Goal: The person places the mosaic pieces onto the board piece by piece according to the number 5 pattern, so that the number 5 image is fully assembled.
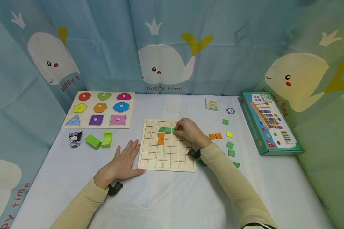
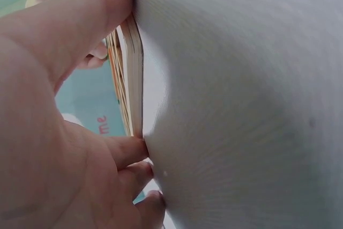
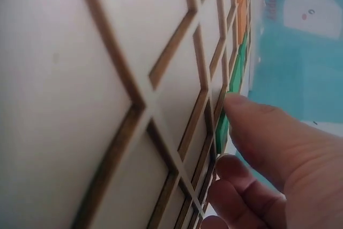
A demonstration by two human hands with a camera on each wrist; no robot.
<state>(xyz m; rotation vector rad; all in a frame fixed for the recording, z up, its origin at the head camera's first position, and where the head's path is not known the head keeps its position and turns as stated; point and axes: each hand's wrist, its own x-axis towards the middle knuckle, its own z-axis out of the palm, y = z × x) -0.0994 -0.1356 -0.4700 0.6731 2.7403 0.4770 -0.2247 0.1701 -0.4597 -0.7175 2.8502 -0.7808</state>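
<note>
A wooden grid board [image 1: 152, 160] lies flat on the white-covered table. In its upper part a green quarter-round tile [image 1: 161, 129] and a green square tile [image 1: 168, 130] sit side by side, with two orange square tiles [image 1: 161, 138] below. My right hand [image 1: 187, 129] pinches another green tile [image 3: 221, 132] at the end of this row, thumb on it and fingers curled. My left hand [image 1: 125, 162] lies on the table with fingers spread, thumb and fingertips [image 2: 132, 151] right at the board's left edge.
Right of the board lie loose tiles: two orange squares [image 1: 215, 136], a yellow one [image 1: 229, 134] and several green ones [image 1: 231, 153]. Behind them are a pattern card [image 1: 212, 104], a round chip [image 1: 230, 110] and a game box [image 1: 270, 121]. Left stand a shape puzzle [image 1: 87, 121], figurine [image 1: 75, 139] and green blocks [image 1: 93, 142].
</note>
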